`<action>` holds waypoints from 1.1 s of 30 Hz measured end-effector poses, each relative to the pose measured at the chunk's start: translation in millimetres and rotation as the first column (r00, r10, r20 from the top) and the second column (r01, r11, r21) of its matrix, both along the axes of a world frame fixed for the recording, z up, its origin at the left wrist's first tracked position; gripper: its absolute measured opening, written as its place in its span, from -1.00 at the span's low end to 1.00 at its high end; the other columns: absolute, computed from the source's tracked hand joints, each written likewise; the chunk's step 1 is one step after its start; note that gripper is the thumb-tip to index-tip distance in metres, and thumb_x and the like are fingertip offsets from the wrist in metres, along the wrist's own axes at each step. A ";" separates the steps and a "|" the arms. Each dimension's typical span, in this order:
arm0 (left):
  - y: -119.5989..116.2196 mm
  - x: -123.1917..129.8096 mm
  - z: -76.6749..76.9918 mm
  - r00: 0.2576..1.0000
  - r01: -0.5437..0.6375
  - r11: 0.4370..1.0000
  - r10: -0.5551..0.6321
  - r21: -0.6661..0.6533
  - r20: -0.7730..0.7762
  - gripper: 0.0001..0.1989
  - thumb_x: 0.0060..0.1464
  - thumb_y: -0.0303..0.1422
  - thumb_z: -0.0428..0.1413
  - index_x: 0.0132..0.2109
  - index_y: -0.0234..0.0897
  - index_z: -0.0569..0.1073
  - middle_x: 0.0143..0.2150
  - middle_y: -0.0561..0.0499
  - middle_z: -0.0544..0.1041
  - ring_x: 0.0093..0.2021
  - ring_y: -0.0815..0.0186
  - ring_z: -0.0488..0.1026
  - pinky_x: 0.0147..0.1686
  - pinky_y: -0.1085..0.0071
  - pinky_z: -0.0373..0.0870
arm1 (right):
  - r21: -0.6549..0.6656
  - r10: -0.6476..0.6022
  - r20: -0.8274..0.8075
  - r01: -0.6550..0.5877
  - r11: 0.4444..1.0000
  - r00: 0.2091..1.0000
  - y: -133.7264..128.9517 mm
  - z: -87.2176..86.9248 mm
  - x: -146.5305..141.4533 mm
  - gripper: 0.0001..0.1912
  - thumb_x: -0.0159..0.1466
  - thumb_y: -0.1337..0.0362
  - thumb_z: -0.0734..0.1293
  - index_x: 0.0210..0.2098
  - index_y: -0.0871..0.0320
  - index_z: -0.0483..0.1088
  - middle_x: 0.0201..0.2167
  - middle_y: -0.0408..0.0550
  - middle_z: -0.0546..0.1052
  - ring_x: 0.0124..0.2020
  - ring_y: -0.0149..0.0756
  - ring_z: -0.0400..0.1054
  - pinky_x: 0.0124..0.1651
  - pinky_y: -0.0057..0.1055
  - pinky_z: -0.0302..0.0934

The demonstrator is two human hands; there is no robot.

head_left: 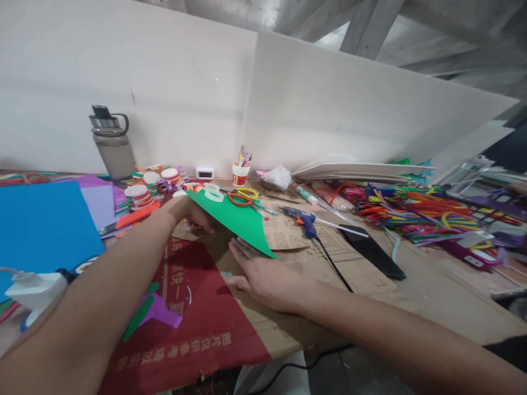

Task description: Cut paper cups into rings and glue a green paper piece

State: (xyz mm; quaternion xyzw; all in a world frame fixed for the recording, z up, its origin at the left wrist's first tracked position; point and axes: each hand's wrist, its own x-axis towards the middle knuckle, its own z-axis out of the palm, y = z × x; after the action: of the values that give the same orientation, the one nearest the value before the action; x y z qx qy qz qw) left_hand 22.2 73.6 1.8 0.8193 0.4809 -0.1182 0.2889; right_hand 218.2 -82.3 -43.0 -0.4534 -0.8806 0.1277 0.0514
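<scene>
A green sheet of paper (234, 219) is tilted up, its near edge raised off the cardboard. My left hand (196, 215) reaches in beneath the sheet's left part; its fingers look curled, and what they hold, if anything, is hidden. My right hand (265, 277) lies low on the brown cardboard, fingers stretched out, with the tips passing under the sheet's near edge. Red-handled scissors (240, 199), yellow-handled scissors (247, 192) and a white ring (213, 193) show at the sheet's far edge. Purple paper pieces (162, 314) lie nearer me, left of my right hand.
A blue glue gun (303, 220) with a black cord lies right of the sheet. Beyond it are a dark flat strip (373, 251) and a heap of pipe cleaners (420, 211). At left stand a bottle (113, 148), an orange cutter (138, 215), blue paper (45, 225) and a white plug (39, 288).
</scene>
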 end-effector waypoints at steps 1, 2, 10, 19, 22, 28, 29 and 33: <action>-1.5 2.6 1.3 0.999 0.033 0.999 -0.035 -0.039 -0.030 -0.68 -0.01 -0.27 0.22 -0.57 -0.32 0.31 -0.70 0.08 0.25 -0.60 0.39 0.20 -0.47 0.39 0.27 | 0.017 -0.012 0.028 0.012 1.000 1.000 -6.0 2.2 9.4 -0.20 0.37 -0.09 0.11 0.37 0.39 -0.03 0.34 0.36 0.08 0.32 0.12 0.07 0.24 0.01 0.11; -3.2 5.7 2.7 0.995 0.083 0.994 -0.087 -0.074 -0.049 -0.68 0.00 -0.24 0.21 -0.55 -0.32 0.34 -0.69 0.08 0.26 -0.60 0.40 0.18 -0.47 0.41 0.23 | 0.042 -0.021 0.041 0.019 0.999 0.999 -11.6 4.2 17.8 -0.23 0.37 -0.06 0.14 0.36 0.38 0.00 0.32 0.35 0.14 0.30 0.12 0.11 0.24 0.01 0.12; -25.9 53.1 -13.2 0.860 0.476 0.874 -0.442 -0.092 0.255 -0.73 0.03 -0.13 0.16 -0.32 -0.26 0.44 -0.41 0.08 0.42 -0.41 0.37 0.31 -0.42 0.48 0.18 | 0.208 -0.217 -0.271 0.277 0.938 0.938 -19.7 8.2 86.9 -0.58 0.42 0.12 0.05 -0.12 0.12 0.48 -0.17 0.06 0.56 -0.12 -0.15 0.44 -0.04 -0.22 0.30; -54.5 124.9 -66.5 0.773 0.159 0.876 -0.397 0.455 0.494 -0.78 -0.06 -0.34 0.28 -0.26 -0.33 0.46 -0.16 -0.09 0.45 -0.10 0.21 0.37 -0.05 0.33 0.30 | 0.162 -0.719 -0.073 0.720 0.675 0.691 51.8 -9.4 155.2 -0.46 0.33 -0.09 0.08 -0.22 0.24 0.44 -0.27 0.22 0.54 -0.21 -0.04 0.44 -0.18 -0.27 0.24; -49.1 137.5 -77.2 0.789 0.185 0.840 -0.436 0.510 0.433 -0.91 -0.03 -0.41 0.24 -0.42 -0.33 0.49 -0.32 -0.08 0.46 -0.19 0.21 0.38 -0.07 0.28 0.31 | 0.145 -0.751 0.023 0.741 0.656 0.660 67.2 -12.9 150.8 -0.50 0.27 -0.05 0.18 -0.15 0.27 0.44 -0.26 0.25 0.56 -0.24 -0.04 0.46 -0.25 -0.31 0.22; -49.4 137.9 -71.1 0.759 0.114 0.874 -0.383 0.472 0.526 -0.85 -0.03 -0.48 0.18 -0.54 -0.33 0.51 -0.48 -0.02 0.49 -0.36 0.31 0.38 -0.22 0.37 0.32 | -0.045 -0.814 -0.064 0.813 0.580 0.577 74.6 -2.1 158.8 -0.70 0.22 0.18 0.19 -0.41 0.23 0.47 -0.49 0.08 0.51 -0.39 -0.14 0.42 -0.38 -0.38 0.13; -50.3 136.7 -69.2 0.757 0.101 0.890 -0.359 0.445 0.545 -0.85 -0.04 -0.50 0.18 -0.54 -0.34 0.52 -0.50 -0.01 0.49 -0.38 0.32 0.38 -0.25 0.39 0.31 | -0.064 -0.819 -0.101 0.817 0.573 0.565 72.2 -0.8 162.0 -0.69 0.22 0.19 0.17 -0.46 0.22 0.45 -0.54 0.04 0.47 -0.44 -0.17 0.39 -0.41 -0.38 0.11; -52.9 132.8 -64.9 0.763 0.079 0.928 -0.292 0.365 0.577 -0.90 -0.10 -0.56 0.16 -0.47 -0.36 0.58 -0.50 0.00 0.52 -0.41 0.33 0.40 -0.34 0.44 0.29 | -0.041 -0.781 -0.383 0.835 0.548 0.494 52.6 0.4 169.6 -0.75 0.16 0.22 0.16 -0.35 0.20 0.42 -0.57 -0.08 0.40 -0.51 -0.27 0.30 -0.45 -0.41 0.09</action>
State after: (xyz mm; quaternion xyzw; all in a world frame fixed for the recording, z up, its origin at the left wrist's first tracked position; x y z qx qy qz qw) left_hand 155.0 20.7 -63.2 0.8916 0.2864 0.2091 0.2814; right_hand 387.7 -29.8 -42.6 -0.7765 -0.5458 0.1019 0.2979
